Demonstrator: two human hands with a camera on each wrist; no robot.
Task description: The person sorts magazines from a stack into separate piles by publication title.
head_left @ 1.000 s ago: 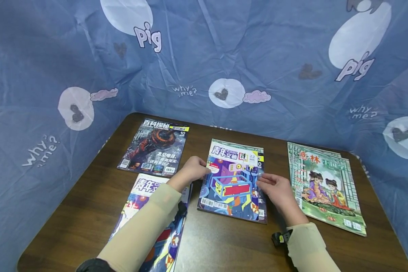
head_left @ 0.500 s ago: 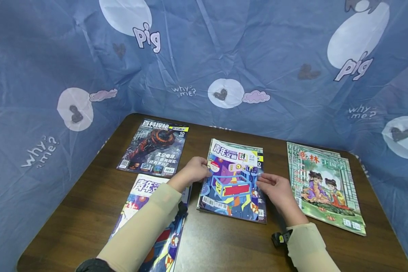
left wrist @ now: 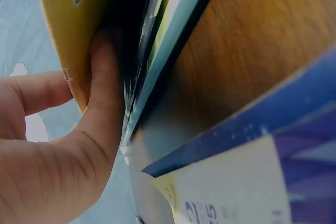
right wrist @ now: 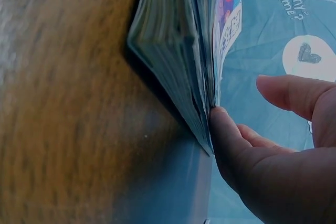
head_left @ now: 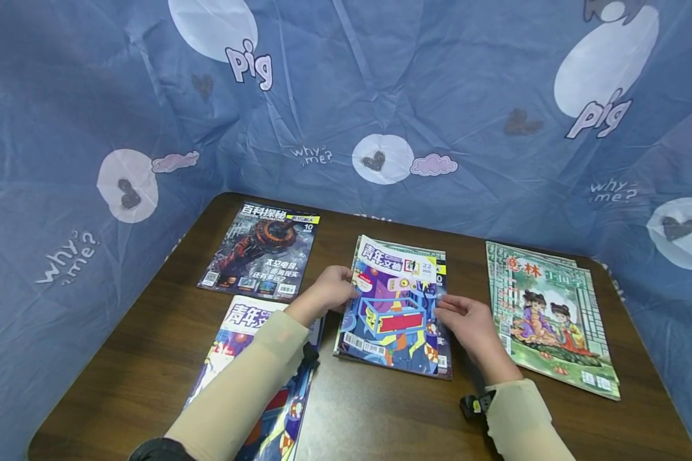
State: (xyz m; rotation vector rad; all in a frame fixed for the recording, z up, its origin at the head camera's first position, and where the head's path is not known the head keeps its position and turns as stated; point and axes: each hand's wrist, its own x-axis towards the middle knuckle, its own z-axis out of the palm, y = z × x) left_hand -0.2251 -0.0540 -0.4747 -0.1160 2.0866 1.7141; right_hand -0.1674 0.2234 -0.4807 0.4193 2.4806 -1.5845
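Note:
A magazine with a purple and blue cover (head_left: 389, 314) tops a small stack in the middle of the wooden table. Its left edge is raised a little from the magazines below. My left hand (head_left: 330, 287) pinches that edge, one digit underneath and another on the outer side, as the left wrist view shows. On the stack's right side, my right hand (head_left: 467, 318) touches the edge with a fingertip. Above that spot another digit stands apart from the pages (right wrist: 173, 51) in the right wrist view. A dark magazine and a green one peek out under the top cover.
Left of the stack lies a dark science magazine (head_left: 259, 250), with a purple-covered magazine (head_left: 242, 320) nearer, partly under my left sleeve. Several green magazines (head_left: 553, 320) are piled at the right. A blue patterned cloth (head_left: 323, 96) hangs behind the table (head_left: 369, 410).
The left edge of the top magazine has risen slightly, showing more of the stack beneath it. Both hands stay almost where they were.

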